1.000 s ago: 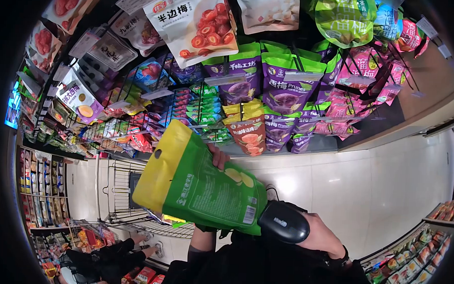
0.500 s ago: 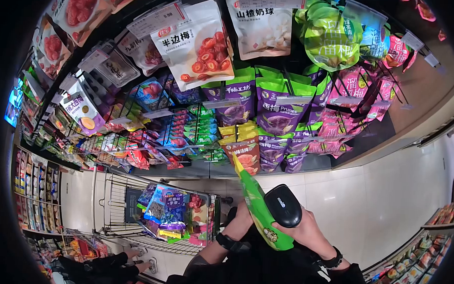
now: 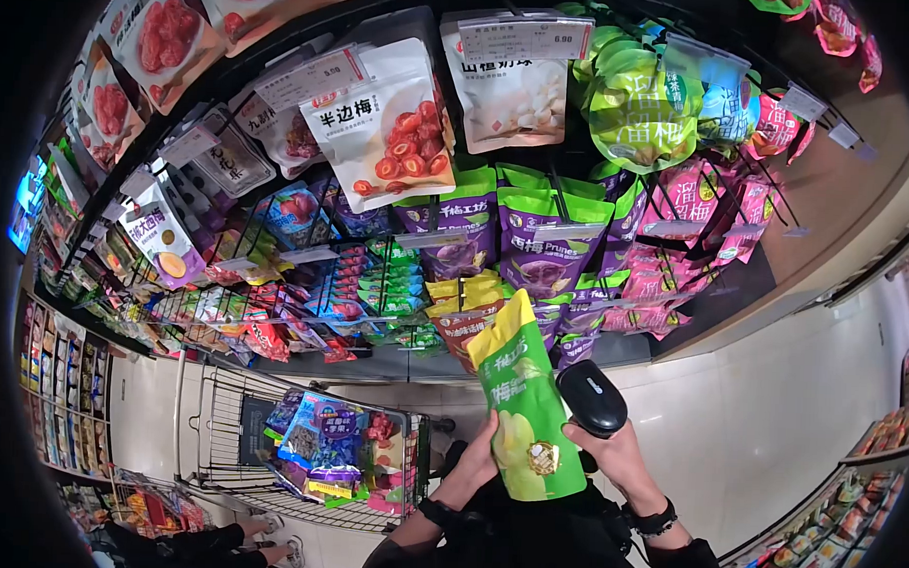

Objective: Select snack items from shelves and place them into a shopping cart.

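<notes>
A green snack bag with a yellow top [image 3: 530, 407] is upright in front of me, its printed face turned up towards the camera. My left hand [image 3: 477, 455] is closed on the bag's left edge. In my right hand [image 3: 619, 458] is a black, rounded, handheld object [image 3: 593, 397], whose kind I cannot make out. It sits beside the bag's right edge, with my thumb across its lower end. Just beyond the bag's top hang brown-and-yellow snack bags [image 3: 463, 319] and purple prune bags [image 3: 546, 247].
A wire shopping cart [image 3: 209, 426] stands to my left with several snack packs [image 3: 324, 435] in it. The display rack with price tags [image 3: 528, 36] curves across the front. Another person's legs [image 3: 255, 542] show at lower left. More shelves [image 3: 816, 547] stand at lower right.
The green bag has turned from nearly edge-on to show its front. The black object has moved slightly right with my right hand. My view has shifted a little.
</notes>
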Motion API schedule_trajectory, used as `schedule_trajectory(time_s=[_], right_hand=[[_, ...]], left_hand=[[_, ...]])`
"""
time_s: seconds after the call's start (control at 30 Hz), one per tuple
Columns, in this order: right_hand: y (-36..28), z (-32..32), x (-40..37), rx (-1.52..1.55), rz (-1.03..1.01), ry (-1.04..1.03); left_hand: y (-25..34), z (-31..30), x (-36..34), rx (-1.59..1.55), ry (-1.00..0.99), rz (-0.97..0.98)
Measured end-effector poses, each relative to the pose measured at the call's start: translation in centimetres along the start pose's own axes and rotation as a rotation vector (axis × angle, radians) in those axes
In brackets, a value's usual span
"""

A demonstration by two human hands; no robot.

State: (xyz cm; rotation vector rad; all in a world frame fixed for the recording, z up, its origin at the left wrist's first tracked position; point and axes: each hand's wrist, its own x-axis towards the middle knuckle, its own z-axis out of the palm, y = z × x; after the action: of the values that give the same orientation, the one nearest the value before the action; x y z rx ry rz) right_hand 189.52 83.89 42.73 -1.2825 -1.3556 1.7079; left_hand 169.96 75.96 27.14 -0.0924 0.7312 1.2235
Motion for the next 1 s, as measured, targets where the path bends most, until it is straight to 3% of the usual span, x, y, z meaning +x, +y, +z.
schedule_trajectory(time_s=[0.07,0.13,0.33,0.4,0.47,0.53,0.63,0.67,0.73,0.77,0.87,0.93,1.0], right_hand=[[1.4,0.0,0.5,-0.035,-0.002,-0.009],[3.3,-0.4,0.8,-0.055,-0.017,-0.022],[4.3,-1.3,0.4,0.082,0.172,-0.007],[4.7,-1.7,0.2,0.094,0.207,0.0],[5.3,-2.0,0.4,0.114,0.238,-0.005],[6.0,-2.2,0.5,0.123,0.245,-0.006],[6.9,-2.3,0.7,0.132,0.25,-0.002],[7.1,-2.3,0.7,0.134,0.251,-0.002],[7.0,-2.0,0.6,0.138,0.26,0.004],[6.9,-1.9,0.6,0.14,0.263,0.007],[7.8,-2.1,0.8,0.131,0.295,-0.008],[9.3,-2.5,0.9,0.067,0.258,-0.009],[11.0,-3.0,0.9,-0.03,0.195,-0.011]], left_hand=[[1.1,-0.6,-0.9,0.024,0.002,0.12],[2.3,-1.4,-2.2,0.058,0.142,0.295],[6.5,-11.6,-7.0,0.027,0.365,0.526],[7.7,-18.7,-8.8,-0.141,0.395,0.52],[9.1,-22.2,-11.4,-0.137,0.558,0.568],[10.1,-27.2,-12.7,-0.09,0.736,0.783],[11.1,-28.7,-14.9,0.095,1.199,1.048],[11.4,-29.3,-15.6,0.157,1.349,1.03],[11.5,-31.1,-16.0,0.259,1.479,1.163],[11.2,-31.8,-16.6,0.396,1.628,1.019],[8.9,-36.1,-18.2,0.596,1.367,0.984],[8.2,-38.5,-18.4,0.65,1.483,0.673],[7.3,-38.7,-17.5,0.583,1.507,0.671]])
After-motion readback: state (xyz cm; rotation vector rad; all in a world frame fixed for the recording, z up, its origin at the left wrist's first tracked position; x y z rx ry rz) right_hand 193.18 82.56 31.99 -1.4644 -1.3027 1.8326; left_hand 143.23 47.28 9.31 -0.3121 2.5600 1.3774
